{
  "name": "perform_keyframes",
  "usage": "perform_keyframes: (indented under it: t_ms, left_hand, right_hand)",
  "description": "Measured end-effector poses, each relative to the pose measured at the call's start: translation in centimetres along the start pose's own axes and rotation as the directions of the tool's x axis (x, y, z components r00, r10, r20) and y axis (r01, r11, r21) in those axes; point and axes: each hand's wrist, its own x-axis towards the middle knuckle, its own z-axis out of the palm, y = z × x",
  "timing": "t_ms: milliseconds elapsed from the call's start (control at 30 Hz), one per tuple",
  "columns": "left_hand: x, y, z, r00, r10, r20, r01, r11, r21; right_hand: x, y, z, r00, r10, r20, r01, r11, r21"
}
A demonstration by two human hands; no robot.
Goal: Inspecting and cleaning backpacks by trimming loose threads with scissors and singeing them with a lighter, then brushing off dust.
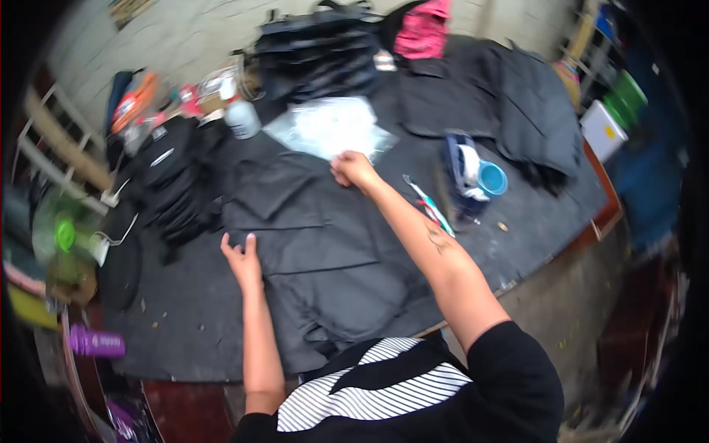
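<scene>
Surface: dark felt-covered worktable (185, 325).
Garment: flat black fabric garment (317, 244), long axis seemingly running away from the person.
Left hand (242, 262): fingers spread flat, on its near-left edge.
Right hand (353, 169): at the far edge; grip unclear.

Single head view, fisheye, looking steeply down from above onto dark worktable (185, 332), close, forearms entering from below.

Black short-sleeved top with white-striped panels, forearm tattoo.
</scene>
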Motion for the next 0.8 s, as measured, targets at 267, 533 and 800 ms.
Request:
perform_keyframes:
  t_ms: [267,533,800]
  left_hand:
    - [2.6,-0.2,-1.2,0.957,0.286,0.045,-0.284,0.958,-0.034]
    - [4.2,7.5,1.5,0.727,0.657,0.202,-0.677,0.634,0.375]
    - [3.3,2.1,3.1,0.671,0.505,0.543,-0.724,0.284,0.629]
  right_hand:
    - [-2.2,-2.4,12.8,0.551,-0.808,-0.208,0.461,0.502,-0.731]
    - [2.4,-1.8,15.5,0.757,-0.65,-0.064,0.534,0.672,-0.513]
    - [3.1,1.0,13.1,0.945,-0.314,-0.093,0.165,0.702,-0.692]
